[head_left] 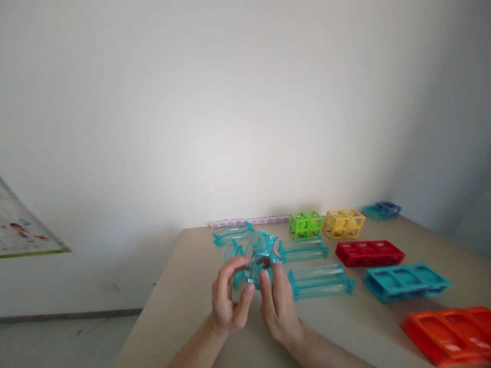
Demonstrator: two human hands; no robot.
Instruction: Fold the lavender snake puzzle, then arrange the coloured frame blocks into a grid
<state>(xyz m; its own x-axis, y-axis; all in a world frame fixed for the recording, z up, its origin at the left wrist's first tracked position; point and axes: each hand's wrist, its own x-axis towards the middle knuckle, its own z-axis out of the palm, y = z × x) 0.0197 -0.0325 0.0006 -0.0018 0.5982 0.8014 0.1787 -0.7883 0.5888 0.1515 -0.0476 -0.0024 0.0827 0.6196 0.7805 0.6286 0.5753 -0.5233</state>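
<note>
Between both hands, a little above the table, is a see-through teal plastic tube piece (pixel 261 246). My left hand (pixel 229 299) grips its left side, with the thumb low and the fingers curled round behind. On the other side my right hand (pixel 281 306) pinches it near the lower edge, and some of its fingers are hidden. Similar clear teal tube pieces lie around it: one behind (pixel 235 235), one to the right (pixel 303 250) and another nearer on the right (pixel 322 282). More teal plastic shows just behind my hands, partly covered.
Rightward on the table (pixel 172 291) stand a green frame block (pixel 306 225), a yellow one (pixel 344 224), a red three-window piece (pixel 370 253), a teal one (pixel 405 281) and an orange one (pixel 450 332). A blue piece (pixel 388 208) and a purple patterned strip (pixel 249 221) lie by the wall.
</note>
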